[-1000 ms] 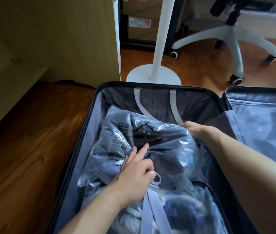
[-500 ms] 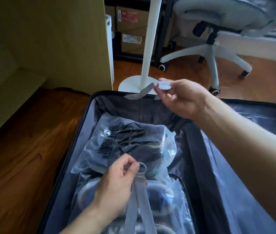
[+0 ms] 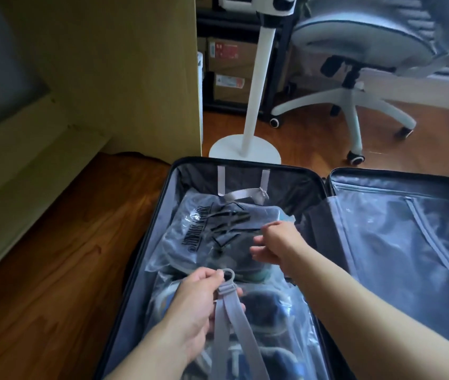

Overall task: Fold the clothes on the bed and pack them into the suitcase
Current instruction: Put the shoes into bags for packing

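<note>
The suitcase (image 3: 163, 242) lies open on the wooden floor (image 3: 53, 270), its packed half in the middle of the view and its lined lid half (image 3: 409, 242) spread out toward three o'clock. Clothes sealed in clear plastic bags fill the packed half: a dark garment with printed lettering in the upper bag (image 3: 212, 231), and a second bag (image 3: 272, 311) of dark and light clothes below it toward six o'clock.

The left hand (image 3: 195, 305) sits at about six o'clock over the lower bag, its thumb and fingers curled round the grey strap (image 3: 228, 325) just under the ring-shaped buckle (image 3: 228, 275), pinching it. The strap runs down from the hand toward the bottom edge.

The right hand (image 3: 278, 245) hovers over the right edge of the upper bag, near the centre, fingers loosely bent; it is blurred and I cannot tell whether it holds anything. The other grey strap end (image 3: 245, 193) lies across the top of the upper bag at twelve o'clock, apart from both hands.

Beyond the suitcase at twelve o'clock stands a white pole stand (image 3: 245, 149) on a round base, and an office chair (image 3: 355, 78) toward one o'clock.
</note>
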The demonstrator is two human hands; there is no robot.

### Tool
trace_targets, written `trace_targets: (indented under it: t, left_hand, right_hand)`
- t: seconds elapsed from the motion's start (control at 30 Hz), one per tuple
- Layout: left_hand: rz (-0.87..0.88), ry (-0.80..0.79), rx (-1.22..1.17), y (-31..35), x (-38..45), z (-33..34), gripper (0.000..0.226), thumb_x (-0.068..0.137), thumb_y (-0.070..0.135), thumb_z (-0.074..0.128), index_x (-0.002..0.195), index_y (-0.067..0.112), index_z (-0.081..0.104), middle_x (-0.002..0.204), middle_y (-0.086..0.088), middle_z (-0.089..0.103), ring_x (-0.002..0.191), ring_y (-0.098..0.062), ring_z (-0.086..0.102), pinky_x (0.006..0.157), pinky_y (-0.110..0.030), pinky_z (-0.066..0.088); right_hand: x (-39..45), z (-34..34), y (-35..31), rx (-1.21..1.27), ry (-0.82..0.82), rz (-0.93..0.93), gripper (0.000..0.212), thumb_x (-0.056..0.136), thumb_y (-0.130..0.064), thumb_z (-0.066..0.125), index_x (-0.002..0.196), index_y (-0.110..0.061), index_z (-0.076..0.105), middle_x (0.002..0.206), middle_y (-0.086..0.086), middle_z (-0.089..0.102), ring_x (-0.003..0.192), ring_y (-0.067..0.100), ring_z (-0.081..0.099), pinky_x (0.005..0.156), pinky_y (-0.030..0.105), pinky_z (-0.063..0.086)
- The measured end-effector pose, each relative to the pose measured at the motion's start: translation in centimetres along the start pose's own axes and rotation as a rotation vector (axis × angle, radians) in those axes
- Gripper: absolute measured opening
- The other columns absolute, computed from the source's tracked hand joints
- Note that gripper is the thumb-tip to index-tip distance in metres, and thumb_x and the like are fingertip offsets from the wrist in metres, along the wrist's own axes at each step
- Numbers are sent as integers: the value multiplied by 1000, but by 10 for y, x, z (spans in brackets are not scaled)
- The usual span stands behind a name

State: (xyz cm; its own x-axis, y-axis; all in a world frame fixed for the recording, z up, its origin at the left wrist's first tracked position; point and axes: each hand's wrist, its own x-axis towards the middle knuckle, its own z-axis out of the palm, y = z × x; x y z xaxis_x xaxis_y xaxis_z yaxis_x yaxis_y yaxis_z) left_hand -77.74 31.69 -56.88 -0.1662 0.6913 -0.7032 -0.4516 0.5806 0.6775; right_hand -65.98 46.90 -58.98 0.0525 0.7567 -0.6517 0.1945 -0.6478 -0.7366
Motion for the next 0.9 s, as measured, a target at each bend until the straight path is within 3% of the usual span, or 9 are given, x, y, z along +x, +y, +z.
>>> trace_targets:
  t: [0.07, 0.13, 0.23, 0.33, 0.43, 0.53, 0.73, 0.83, 0.9]
  left_hand:
    - [8, 43, 24, -3, 5, -4, 14, 106, 18, 49, 103, 7, 56, 91, -25, 75, 56, -28, 68, 62, -34, 54]
    - [0, 56, 15, -7, 8, -8, 15, 107, 18, 49, 103, 6, 56, 91, -25, 75, 58, -28, 69, 65, -36, 54]
    - [65, 92, 197, -15, 22, -19, 20, 99, 36, 58, 94, 16, 61, 86, -13, 77, 73, -31, 72, 72, -41, 58]
    - [442, 235, 729, -26, 57, -36, 22, 94, 41, 58, 79, 25, 59, 80, 11, 65, 88, -23, 61, 83, -37, 48]
    - [765, 215, 818, -47, 102, -42, 25, 91, 47, 44, 76, 31, 55, 117, 20, 55, 116, -4, 47, 97, -25, 36]
    - [745, 154, 802, -79, 139, -47, 24, 93, 47, 44, 76, 33, 53, 140, 20, 44, 136, 2, 35, 109, -25, 29]
    - [700, 132, 745, -85, 150, -47, 31, 89, 54, 42, 80, 29, 57, 147, 37, 30, 140, 12, 24, 111, -28, 34]
    - [692, 113, 713, -88, 152, -44, 25, 92, 49, 47, 84, 28, 57, 146, 39, 25, 144, 2, 26, 113, -37, 35]
    - [698, 94, 722, -85, 151, -42, 21, 93, 45, 49, 82, 29, 58, 148, 36, 25, 145, 1, 25, 114, -35, 33]
  right_hand:
    - [6, -4, -4, -328, 186, -77, 17, 91, -8, 46, 101, -5, 60, 90, 16, 61, 71, 33, 64, 64, 40, 60]
    - [18, -11, -9, -618, 354, -271, 18, 89, -21, 48, 102, -13, 58, 97, 9, 56, 89, 33, 58, 74, 34, 46]
    - [48, -17, -24, -764, 297, -459, 12, 81, -17, 48, 88, -16, 57, 101, 11, 63, 85, 31, 54, 69, 31, 39]
    - [83, -17, -41, -873, 208, -482, 21, 82, -10, 51, 98, -12, 66, 102, 10, 66, 98, 32, 62, 74, 31, 46]
    - [114, -11, -59, -985, 142, -530, 19, 83, -9, 51, 95, -11, 66, 97, 11, 67, 103, 35, 64, 74, 29, 44]
    - [147, 12, -67, -1118, 36, -577, 27, 90, -12, 55, 110, -10, 72, 120, 9, 69, 115, 31, 62, 91, 28, 47]
    - [175, 35, -60, -1456, -152, -412, 38, 104, -16, 39, 135, -2, 56, 143, 14, 53, 133, 31, 49, 108, 33, 36]
    - [177, 36, -65, -1465, -189, -344, 36, 105, -14, 37, 131, 1, 56, 140, 16, 54, 129, 29, 52, 103, 31, 37]
    - [178, 37, -64, -1446, -183, -369, 36, 106, -15, 37, 129, 2, 58, 137, 17, 56, 126, 30, 54, 101, 32, 39]
